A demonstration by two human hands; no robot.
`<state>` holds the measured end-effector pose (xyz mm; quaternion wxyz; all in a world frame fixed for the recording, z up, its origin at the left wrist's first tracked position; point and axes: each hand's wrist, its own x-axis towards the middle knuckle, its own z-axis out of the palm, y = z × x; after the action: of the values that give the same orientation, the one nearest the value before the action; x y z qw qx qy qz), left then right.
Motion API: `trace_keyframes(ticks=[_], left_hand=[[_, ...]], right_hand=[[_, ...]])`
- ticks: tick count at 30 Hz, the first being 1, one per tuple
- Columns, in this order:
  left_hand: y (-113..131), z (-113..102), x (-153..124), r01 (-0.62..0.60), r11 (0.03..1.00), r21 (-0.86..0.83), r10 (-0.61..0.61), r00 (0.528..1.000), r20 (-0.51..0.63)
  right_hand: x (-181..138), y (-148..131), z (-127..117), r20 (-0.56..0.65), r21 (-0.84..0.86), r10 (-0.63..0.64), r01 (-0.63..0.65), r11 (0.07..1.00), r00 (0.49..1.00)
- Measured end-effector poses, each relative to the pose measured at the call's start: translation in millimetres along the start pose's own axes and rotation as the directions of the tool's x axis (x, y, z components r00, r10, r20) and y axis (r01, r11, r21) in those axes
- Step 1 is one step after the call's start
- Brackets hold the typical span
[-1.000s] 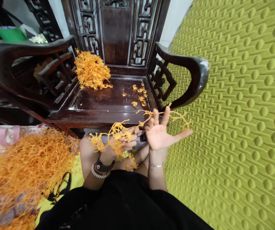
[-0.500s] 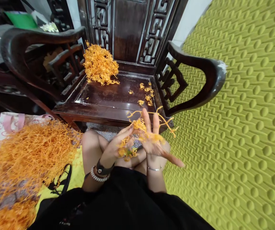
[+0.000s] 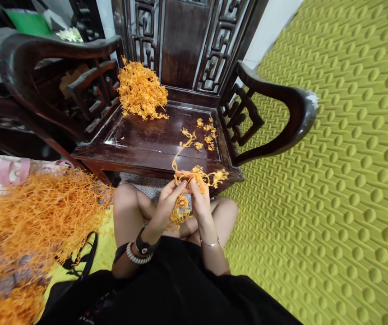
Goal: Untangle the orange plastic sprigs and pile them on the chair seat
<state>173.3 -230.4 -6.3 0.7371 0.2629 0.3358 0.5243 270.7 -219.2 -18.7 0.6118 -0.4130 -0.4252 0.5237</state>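
My left hand (image 3: 164,205) and my right hand (image 3: 200,203) meet above my knees, both pinched on a tangle of orange plastic strands (image 3: 197,175). One long strand curls up from the tangle over the seat edge. More orange bits hang between my palms. A dark carved wooden chair (image 3: 153,155) stands right in front of me. On its seat lie a heap of orange pieces (image 3: 141,90) at the back left and a few loose orange pieces (image 3: 205,131) at the right.
A big mass of orange strands (image 3: 34,225) lies at my left over a pink and white bag (image 3: 11,169). A black sandal (image 3: 84,262) sits beside my left knee. Green bumpy matting (image 3: 343,180) covers the floor on the right.
My right hand has turned from an open, spread palm to a pinch on the strands. Both hands have come together in front of the seat edge.
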Motion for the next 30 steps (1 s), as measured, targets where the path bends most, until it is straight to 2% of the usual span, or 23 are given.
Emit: trace_keyframes(ticks=[2,4,6,7,8,9,10,11,12,13,14,15,16,18,20,21,22,24,26,28,30], left_hand=[[-4.9,-6.1,1.4,-0.029,0.999,0.039,0.031,0.999,-0.038],[-9.3,-12.9,1.9,-0.063,0.984,0.168,0.075,0.995,-0.064],[-11.4,-18.8,0.7,-0.19,0.922,0.337,0.249,0.958,-0.14],[-10.9,-20.9,-0.7,-0.279,0.853,0.441,0.389,0.903,-0.182],[-8.9,-22.3,-2.5,-0.361,0.749,0.555,0.54,0.819,-0.195],[-5.4,-23.1,-4.4,-0.422,0.615,0.666,0.669,0.726,-0.158],[-0.5,-23.1,-6.2,-0.459,0.467,0.756,0.753,0.655,-0.067],[5.4,-22.6,-7.6,-0.489,0.328,0.808,0.774,0.629,0.066],[11.9,-21.7,-8.3,-0.524,0.227,0.821,0.735,0.645,0.209],[18.1,-20.6,-8.3,-0.564,0.182,0.805,0.657,0.679,0.327],[23.6,-19.6,-7.4,-0.593,0.193,0.781,0.579,0.712,0.398],[27.9,-18.8,-5.9,-0.597,0.247,0.763,0.526,0.744,0.412],[30.6,-18.4,-3.9,-0.577,0.332,0.747,0.509,0.776,0.373],[31.8,-19.5,0.2,-0.5,0.527,0.687,0.539,0.822,0.184],[28.9,-23.0,3.3,-0.458,0.638,0.619,0.578,0.816,0.008],[26.8,-25.2,4.2,-0.462,0.635,0.619,0.604,0.797,-0.024],[24.4,-27.4,4.5,-0.475,0.589,0.653,0.635,0.773,-0.01],[20.0,-30.5,3.5,-0.5,0.415,0.76,0.653,0.745,0.133],[15.8,-29.8,0.7,-0.535,0.272,0.8,0.579,0.755,0.308],[11.6,-24.6,-2.5,-0.548,0.258,0.796,0.469,0.791,0.393],[6.7,-16.7,-3.9,-0.517,0.308,0.799,0.402,0.832,0.383]], right_hand=[[1.7,0.7,5.4,-0.106,0.002,-0.024,0.024,1.0,0.994],[4.8,-0.2,4.4,-0.204,-0.072,-0.082,0.069,0.995,0.975],[8.3,-2.5,-1.7,-0.239,-0.16,-0.132,0.095,0.983,0.962],[9.8,-4.3,-5.4,-0.229,-0.189,-0.146,0.103,0.977,0.963],[10.7,-6.3,-8.7,-0.204,-0.207,-0.15,0.107,0.972,0.968],[11.1,-8.6,-11.4,-0.175,-0.218,-0.149,0.109,0.97,0.973],[10.7,-11.0,-13.1,-0.149,-0.225,-0.147,0.111,0.968,0.978],[9.8,-13.3,-13.7,-0.122,-0.231,-0.143,0.112,0.967,0.982],[8.3,-15.4,-13.5,-0.094,-0.233,-0.136,0.111,0.966,0.986],[6.7,-17.2,-12.8,-0.074,-0.232,-0.133,0.113,0.966,0.988],[5.0,-18.7,-11.9,-0.067,-0.227,-0.137,0.118,0.967,0.988],[3.7,-19.8,-11.1,-0.075,-0.216,-0.147,0.128,0.968,0.986],[2.8,-20.7,-10.8,-0.092,-0.199,-0.158,0.137,0.97,0.983],[2.5,-22.1,-11.6,-0.15,-0.131,-0.165,0.146,0.981,0.975],[3.6,-23.3,-13.6,-0.195,-0.025,-0.137,0.134,0.991,0.971],[4.1,-23.9,-14.4,-0.2,0.021,-0.114,0.121,0.992,0.973],[4.4,-24.4,-14.6,-0.193,0.056,-0.091,0.104,0.993,0.977],[4.0,-25.1,-12.6,-0.159,0.091,-0.051,0.066,0.994,0.986],[2.2,-25.2,-7.5,-0.119,0.097,-0.014,0.026,0.995,0.993],[0.0,-25.0,-1.1,-0.101,0.096,0.0,0.01,0.995,0.995],[-1.6,-24.8,4.0,-0.116,0.084,-0.01,0.02,0.996,0.993]])
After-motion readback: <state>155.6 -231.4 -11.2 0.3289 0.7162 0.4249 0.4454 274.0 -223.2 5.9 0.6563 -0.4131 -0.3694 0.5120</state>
